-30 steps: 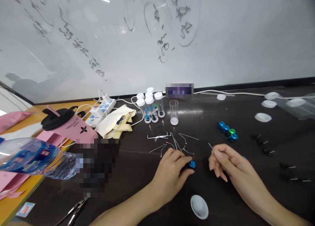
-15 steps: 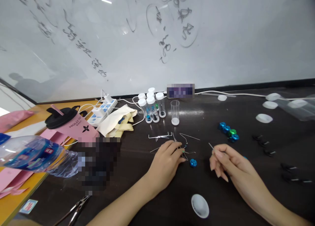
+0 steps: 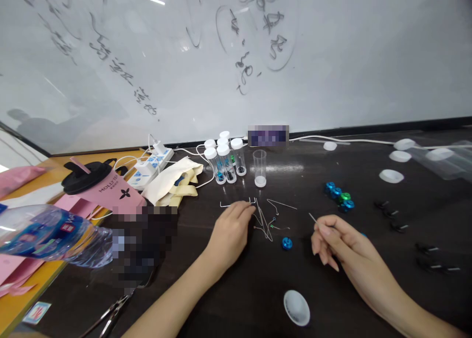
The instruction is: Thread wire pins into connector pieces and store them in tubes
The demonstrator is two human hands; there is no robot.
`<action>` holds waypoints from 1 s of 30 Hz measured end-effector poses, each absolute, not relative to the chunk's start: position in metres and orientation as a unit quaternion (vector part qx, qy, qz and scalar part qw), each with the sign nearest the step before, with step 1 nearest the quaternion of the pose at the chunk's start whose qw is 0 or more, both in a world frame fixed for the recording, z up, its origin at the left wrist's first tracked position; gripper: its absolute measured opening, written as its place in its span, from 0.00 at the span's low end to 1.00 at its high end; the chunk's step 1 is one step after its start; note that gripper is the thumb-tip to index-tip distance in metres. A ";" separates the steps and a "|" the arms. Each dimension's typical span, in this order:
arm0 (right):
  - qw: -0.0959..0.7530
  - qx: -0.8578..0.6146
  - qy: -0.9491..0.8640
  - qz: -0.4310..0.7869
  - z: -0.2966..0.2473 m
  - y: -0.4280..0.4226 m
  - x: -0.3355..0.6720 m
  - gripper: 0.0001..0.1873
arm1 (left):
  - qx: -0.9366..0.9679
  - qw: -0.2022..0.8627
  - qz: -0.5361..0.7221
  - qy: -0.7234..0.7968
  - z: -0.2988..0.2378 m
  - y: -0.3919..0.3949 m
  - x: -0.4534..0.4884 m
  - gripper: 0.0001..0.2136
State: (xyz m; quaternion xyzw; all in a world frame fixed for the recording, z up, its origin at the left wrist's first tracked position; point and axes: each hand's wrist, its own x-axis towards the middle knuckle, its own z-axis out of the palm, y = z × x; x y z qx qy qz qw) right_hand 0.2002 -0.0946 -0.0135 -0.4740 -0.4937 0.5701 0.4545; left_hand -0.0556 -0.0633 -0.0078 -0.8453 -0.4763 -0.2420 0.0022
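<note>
My right hand (image 3: 341, 247) pinches a thin metal wire (image 3: 313, 218) between thumb and forefinger, its tip pointing up and left. My left hand (image 3: 233, 230) lies low over the table with fingers stretched forward, and its fingertips reach bent metal wires (image 3: 228, 205) with hooked ends. Whether they touch those wires is hidden. Just right of that hand lies a loose bunch of thin wires (image 3: 262, 222), some with small coloured bits. A blue metallic round piece (image 3: 286, 243) rests between my hands. Nearer to me is a small white cap (image 3: 297, 307).
Capped clear tubes (image 3: 224, 163) stand at the back, beside an uncapped tube (image 3: 260, 168). Blue and green pieces (image 3: 339, 196) form a row at right, with black parts (image 3: 398, 226) beyond. Pliers (image 3: 114, 311), a water bottle (image 3: 55, 235) and a pink cup (image 3: 106, 185) are at left.
My left hand has moved left off the bunch of thin wires to the hooked wires, uncovering the bunch. My right hand still holds its wire, almost unmoved.
</note>
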 end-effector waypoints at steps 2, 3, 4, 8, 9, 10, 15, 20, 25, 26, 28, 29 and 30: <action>0.453 -0.474 -0.493 0.572 -0.014 -0.095 0.200 0.13 | -0.831 0.036 -0.231 -0.505 -0.007 -0.057 -0.065 0.17; 0.453 -0.474 -0.492 0.572 -0.014 -0.095 0.200 0.13 | -0.829 0.047 -0.216 -0.514 -0.007 -0.055 -0.069 0.18; 0.452 -0.475 -0.493 0.572 -0.014 -0.095 0.200 0.13 | -0.829 0.054 -0.196 -0.521 -0.007 -0.053 -0.072 0.20; 0.453 -0.474 -0.495 0.570 -0.013 -0.096 0.201 0.12 | -0.829 0.043 -0.133 -0.542 -0.010 -0.054 -0.072 0.25; 0.452 -0.473 -0.495 0.572 -0.013 -0.096 0.201 0.12 | -0.827 0.036 -0.130 -0.546 -0.010 -0.055 -0.071 0.25; 0.451 -0.472 -0.495 0.573 -0.013 -0.096 0.201 0.12 | -0.824 0.030 -0.131 -0.551 -0.009 -0.056 -0.070 0.24; 0.454 -0.472 -0.490 0.575 -0.012 -0.095 0.200 0.12 | -0.809 0.035 -0.197 -0.553 -0.001 -0.055 -0.072 0.19; 0.468 -0.469 -0.480 0.575 -0.014 -0.095 0.201 0.11 | -0.792 0.061 -0.271 -0.544 0.017 -0.055 -0.078 0.13; 0.484 -0.465 -0.469 0.574 -0.014 -0.095 0.200 0.11 | -0.759 0.036 -0.268 -0.592 0.038 -0.058 -0.086 0.08; 0.484 -0.464 -0.469 0.574 -0.014 -0.095 0.200 0.11 | -0.761 0.014 -0.252 -0.598 0.041 -0.059 -0.088 0.07; 0.484 -0.465 -0.471 0.572 -0.013 -0.096 0.200 0.10 | -0.772 -0.042 -0.205 -0.601 0.042 -0.059 -0.091 0.05; 0.483 -0.466 -0.472 0.572 -0.013 -0.096 0.199 0.10 | -0.777 -0.066 -0.180 -0.599 0.041 -0.059 -0.091 0.06; 0.483 -0.467 -0.473 0.570 -0.013 -0.096 0.199 0.10 | -0.781 -0.084 -0.156 -0.598 0.039 -0.060 -0.091 0.06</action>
